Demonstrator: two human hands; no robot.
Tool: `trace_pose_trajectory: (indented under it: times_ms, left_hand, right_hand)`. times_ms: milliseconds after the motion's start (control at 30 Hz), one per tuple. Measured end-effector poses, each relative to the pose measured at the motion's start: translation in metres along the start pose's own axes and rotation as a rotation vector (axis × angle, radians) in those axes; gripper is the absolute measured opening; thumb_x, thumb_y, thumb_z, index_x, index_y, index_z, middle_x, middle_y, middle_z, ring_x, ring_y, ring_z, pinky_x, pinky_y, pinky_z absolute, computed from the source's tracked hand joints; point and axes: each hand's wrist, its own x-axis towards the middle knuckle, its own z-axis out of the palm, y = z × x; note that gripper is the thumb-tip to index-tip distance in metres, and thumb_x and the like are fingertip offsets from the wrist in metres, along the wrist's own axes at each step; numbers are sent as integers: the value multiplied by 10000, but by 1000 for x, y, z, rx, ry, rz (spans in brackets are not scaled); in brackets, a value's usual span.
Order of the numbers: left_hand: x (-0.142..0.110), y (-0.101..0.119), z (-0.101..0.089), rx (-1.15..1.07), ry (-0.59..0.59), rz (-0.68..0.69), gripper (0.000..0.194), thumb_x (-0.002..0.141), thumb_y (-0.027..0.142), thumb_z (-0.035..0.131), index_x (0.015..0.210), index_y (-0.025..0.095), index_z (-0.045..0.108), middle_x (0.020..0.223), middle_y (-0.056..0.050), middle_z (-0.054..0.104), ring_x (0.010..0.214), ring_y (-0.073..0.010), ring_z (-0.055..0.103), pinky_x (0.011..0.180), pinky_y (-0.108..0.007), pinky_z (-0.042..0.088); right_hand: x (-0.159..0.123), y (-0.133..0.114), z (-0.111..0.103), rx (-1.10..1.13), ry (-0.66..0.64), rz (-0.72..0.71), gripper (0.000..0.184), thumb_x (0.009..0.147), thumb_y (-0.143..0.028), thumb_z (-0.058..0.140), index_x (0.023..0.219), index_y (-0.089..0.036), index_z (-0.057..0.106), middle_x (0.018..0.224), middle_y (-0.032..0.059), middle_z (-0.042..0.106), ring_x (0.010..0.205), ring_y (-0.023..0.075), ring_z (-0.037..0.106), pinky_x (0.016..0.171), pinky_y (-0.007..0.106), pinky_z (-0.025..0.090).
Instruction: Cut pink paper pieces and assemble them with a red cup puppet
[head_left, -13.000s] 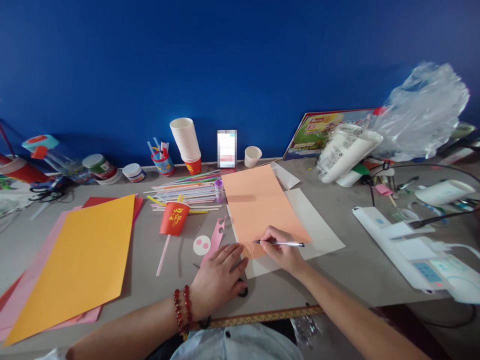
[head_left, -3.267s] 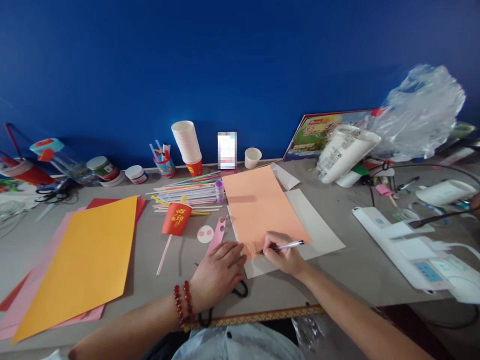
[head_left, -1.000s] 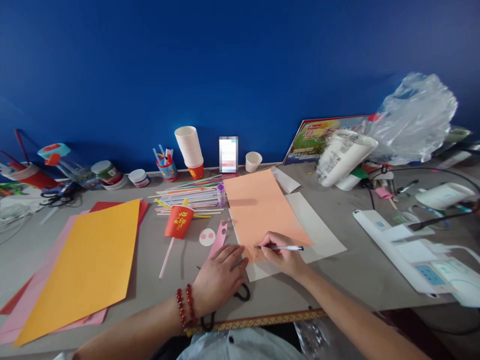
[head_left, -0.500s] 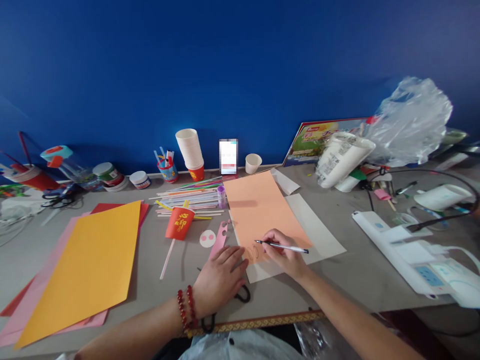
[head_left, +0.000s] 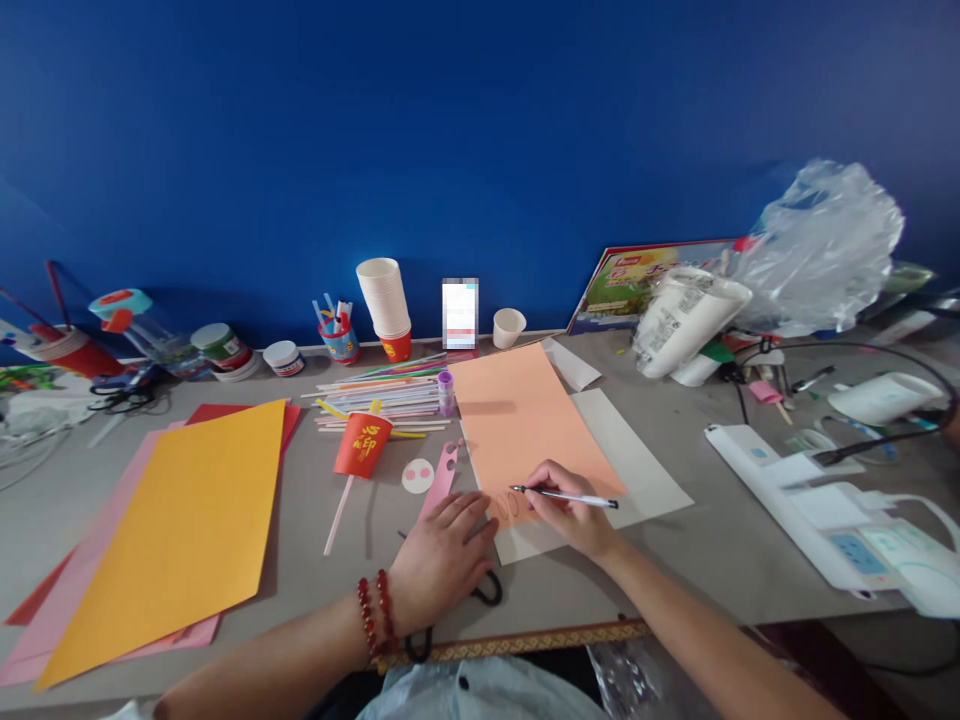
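In my right hand (head_left: 570, 508) is a pen (head_left: 574, 495), its tip at the orange paper (head_left: 525, 420). Near the tip, two drawn ovals (head_left: 508, 503) show on the lower left part of that sheet. My left hand (head_left: 446, 550) lies flat with fingers stretched, its fingertips at the paper's left edge. Partly under it are black-handled scissors (head_left: 489, 588) and a pink strip (head_left: 442, 485) with round cut-outs. A white disc with pink spots (head_left: 417, 476) lies nearby. Left of it is a red paper cup (head_left: 363, 445) with yellow pieces on top and a straw below. White paper (head_left: 630, 450) shows beneath the orange sheet.
Yellow paper (head_left: 172, 530) covers pink and red sheets at left. Straws (head_left: 382, 400), a purple-capped glue stick (head_left: 446, 395), stacked cups (head_left: 384, 300), a phone (head_left: 460, 315) and a small white cup (head_left: 509, 327) stand or lie behind. A power strip (head_left: 787, 510) lies at right.
The view has shifted very slightly, moving the desk items a little to the right. Both hands keep nearly the same place, and the pen stays by the ovals.
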Motion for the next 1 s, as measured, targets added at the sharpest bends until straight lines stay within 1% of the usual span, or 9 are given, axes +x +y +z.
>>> trace_pose_trajectory:
  times_ms: [100, 233, 500, 600, 767, 867, 1000]
  left_hand:
    - [1, 0, 0, 2, 2, 2, 402, 900, 326, 597, 1267, 165, 565, 1371, -133, 555, 1299, -297, 490, 1089, -455, 422]
    - [1, -1, 0, 1, 13, 4, 399, 899, 325, 601, 1264, 167, 567, 1360, -132, 567, 1295, -290, 498, 1084, -448, 427]
    - [2, 0, -1, 17, 23, 9, 390, 895, 333, 608, 1243, 158, 582, 1336, -133, 585, 1280, -290, 513, 1074, -439, 435]
    - [2, 0, -1, 24, 28, 8, 389, 900, 344, 601, 1244, 162, 582, 1337, -126, 585, 1277, -288, 515, 1073, -434, 436]
    - [2, -1, 0, 23, 22, 13, 410, 902, 370, 599, 1258, 168, 573, 1343, -123, 582, 1278, -285, 514, 1074, -430, 434]
    - [3, -1, -1, 17, 8, 8, 404, 906, 372, 593, 1253, 166, 576, 1342, -122, 583, 1280, -288, 514, 1074, -433, 434]
    - [3, 0, -2, 14, -8, -4, 392, 914, 361, 580, 1256, 168, 575, 1354, -118, 576, 1291, -284, 504, 1083, -432, 425]
  right_hand:
    - [-1, 1, 0, 43, -13, 17, 152, 918, -358, 547, 876, -215, 517, 734, 8, 594, 623, 156, 589, 560, 248, 462]
    - [1, -4, -2, 14, -18, 26, 162, 911, -363, 571, 876, -208, 543, 776, 29, 636, 691, 174, 618, 622, 268, 485]
    - [2, -14, -3, 72, -120, 86, 143, 905, -337, 578, 860, -207, 539, 776, 17, 647, 683, 160, 625, 625, 254, 489]
    - [4, -15, 0, 44, -117, 77, 115, 890, -303, 578, 841, -207, 537, 733, 1, 623, 642, 147, 593, 594, 240, 463]
    - [4, -13, 6, 30, -24, 20, 109, 860, -247, 541, 765, -210, 501, 610, -40, 522, 533, 119, 502, 514, 219, 392]
    - [2, -11, 8, -28, -1, -40, 126, 846, -222, 524, 725, -207, 498, 581, -53, 469, 496, 103, 433, 482, 212, 341]
    - [0, -9, 8, -101, -1, -89, 158, 854, -209, 503, 697, -203, 501, 596, -41, 483, 506, 103, 420, 484, 218, 327]
